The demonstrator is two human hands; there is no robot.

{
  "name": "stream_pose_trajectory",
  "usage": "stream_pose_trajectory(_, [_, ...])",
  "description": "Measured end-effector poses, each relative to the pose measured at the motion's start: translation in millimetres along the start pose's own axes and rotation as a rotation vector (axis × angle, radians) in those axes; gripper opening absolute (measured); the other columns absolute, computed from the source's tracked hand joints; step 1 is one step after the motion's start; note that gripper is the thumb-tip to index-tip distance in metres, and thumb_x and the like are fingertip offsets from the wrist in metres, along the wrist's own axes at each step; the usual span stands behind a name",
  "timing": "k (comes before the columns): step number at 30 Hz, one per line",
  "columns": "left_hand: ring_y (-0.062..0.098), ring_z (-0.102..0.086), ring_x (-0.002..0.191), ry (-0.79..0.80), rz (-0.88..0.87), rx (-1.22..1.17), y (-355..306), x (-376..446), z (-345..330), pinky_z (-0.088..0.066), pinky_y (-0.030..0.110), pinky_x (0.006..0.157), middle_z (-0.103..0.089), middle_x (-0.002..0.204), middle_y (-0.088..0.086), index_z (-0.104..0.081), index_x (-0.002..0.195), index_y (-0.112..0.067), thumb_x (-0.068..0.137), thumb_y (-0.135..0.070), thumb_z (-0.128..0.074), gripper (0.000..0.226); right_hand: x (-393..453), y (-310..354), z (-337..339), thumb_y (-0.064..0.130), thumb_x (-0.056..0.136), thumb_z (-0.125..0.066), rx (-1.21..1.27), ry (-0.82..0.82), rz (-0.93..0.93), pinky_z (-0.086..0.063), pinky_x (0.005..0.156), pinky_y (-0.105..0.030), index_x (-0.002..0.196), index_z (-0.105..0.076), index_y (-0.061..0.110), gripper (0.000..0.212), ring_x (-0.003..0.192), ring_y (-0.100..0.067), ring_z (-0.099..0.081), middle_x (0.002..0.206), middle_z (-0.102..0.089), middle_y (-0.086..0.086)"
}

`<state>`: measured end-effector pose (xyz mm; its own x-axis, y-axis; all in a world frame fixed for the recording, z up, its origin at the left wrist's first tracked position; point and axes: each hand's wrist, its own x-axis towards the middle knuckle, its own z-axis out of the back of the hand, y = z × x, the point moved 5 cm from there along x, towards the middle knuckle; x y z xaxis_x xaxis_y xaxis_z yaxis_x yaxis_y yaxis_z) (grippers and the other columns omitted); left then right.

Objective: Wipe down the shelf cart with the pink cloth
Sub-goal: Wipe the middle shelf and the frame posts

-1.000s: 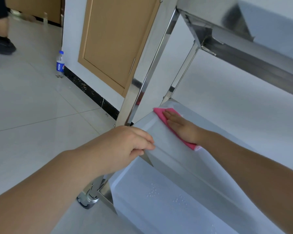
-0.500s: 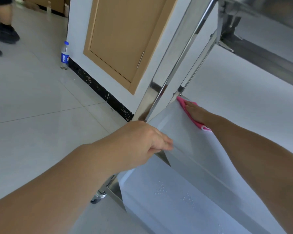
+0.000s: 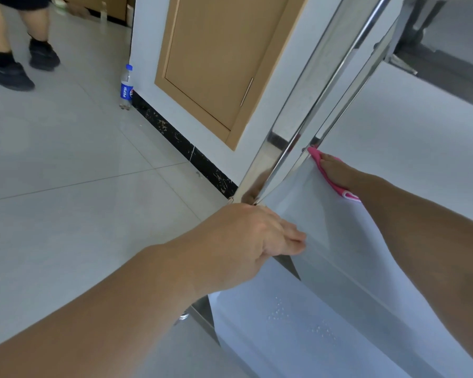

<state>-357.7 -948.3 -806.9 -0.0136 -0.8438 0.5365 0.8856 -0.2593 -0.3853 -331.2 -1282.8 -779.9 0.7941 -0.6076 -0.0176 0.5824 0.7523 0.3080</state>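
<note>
- The pink cloth (image 3: pixel 330 178) is pressed flat on the middle shelf (image 3: pixel 322 230) of the cart, at the shelf's far corner, touching the rear post (image 3: pixel 347 99).
- The right hand (image 3: pixel 336 170) lies on the cloth with fingers straight, pressing and not gripping; the cloth shows only as a strip beside the hand.
- The left hand (image 3: pixel 246 241) grasps the near corner of the same shelf, fingers curled over its edge below the front post (image 3: pixel 311 85), and steadies the cart.
- For a good stroke, judged from this position: even palm pressure is to be kept, the corner by the rear post is to be worked fully, and strokes are best overlapped.
- Water drops (image 3: pixel 298 320) lie on the lower shelf (image 3: pixel 271 345), judged not yet wiped.
- Beyond the front post, a bottle (image 3: pixel 126 87) stands on the floor (image 3: pixel 66 159).
</note>
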Motion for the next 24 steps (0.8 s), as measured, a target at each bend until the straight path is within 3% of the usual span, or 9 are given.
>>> stream_pose_trajectory(3, [-0.002,-0.040,0.123,-0.003,0.008,-0.016,-1,-2,3,-0.029,0.020,0.107,-0.045,0.131,-0.020,-0.052,0.126,-0.023,0.084,0.006,-0.050,0.051,-15,12,-3,0.053,0.094,-0.027,0.058,0.011,0.070,-0.021,0.116,-0.042,0.133,-0.040,0.048,0.041,0.136,-0.017,-0.032,0.150,-0.034,0.007])
stream_pose_trajectory(7, [0.009,-0.052,0.118,-0.067,-0.005,-0.061,-9,-6,12,-0.036,0.026,0.103,-0.062,0.122,-0.003,-0.064,0.115,-0.015,0.079,0.011,-0.051,0.046,-50,42,-11,0.034,0.101,-0.027,0.103,0.082,0.226,-0.019,0.117,-0.037,0.139,-0.041,0.034,0.040,0.136,-0.009,-0.031,0.148,-0.036,0.010])
stream_pose_trajectory(11, [0.009,-0.053,0.118,-0.057,0.017,-0.049,-12,-5,13,-0.034,0.024,0.105,-0.061,0.123,-0.004,-0.064,0.115,-0.015,0.080,0.014,-0.055,0.047,-87,60,-18,0.026,0.103,-0.022,-0.034,0.138,0.327,-0.010,0.118,-0.032,0.146,-0.028,0.026,0.043,0.140,-0.010,-0.020,0.153,-0.026,0.004])
stream_pose_trajectory(15, [0.007,-0.053,0.117,-0.082,0.042,-0.041,-14,-5,15,-0.035,0.024,0.105,-0.063,0.121,-0.003,-0.067,0.112,-0.015,0.081,0.011,-0.058,0.041,-123,71,-23,0.030,0.103,-0.022,-0.110,0.176,0.350,0.000,0.114,-0.025,0.149,-0.012,0.024,0.048,0.144,-0.007,-0.003,0.158,-0.008,0.007])
stream_pose_trajectory(20, [0.010,-0.065,0.090,-0.241,0.083,0.143,-22,-13,26,-0.056,0.031,0.078,-0.072,0.099,-0.003,-0.076,0.093,-0.017,0.077,-0.014,-0.074,0.016,-158,81,-29,0.034,0.102,-0.021,-0.141,0.203,0.406,0.001,0.117,-0.029,0.149,-0.006,0.024,0.050,0.144,-0.006,0.003,0.158,-0.001,0.007])
stream_pose_trajectory(24, [0.019,-0.058,0.074,-0.262,0.020,0.304,-29,-16,29,-0.051,0.032,0.064,-0.065,0.077,0.001,-0.075,0.084,-0.010,0.074,-0.018,-0.077,0.013,-183,84,-36,0.036,0.101,-0.020,-0.191,0.236,0.472,0.004,0.116,-0.027,0.148,-0.002,0.027,0.051,0.142,-0.004,0.006,0.157,0.003,0.008])
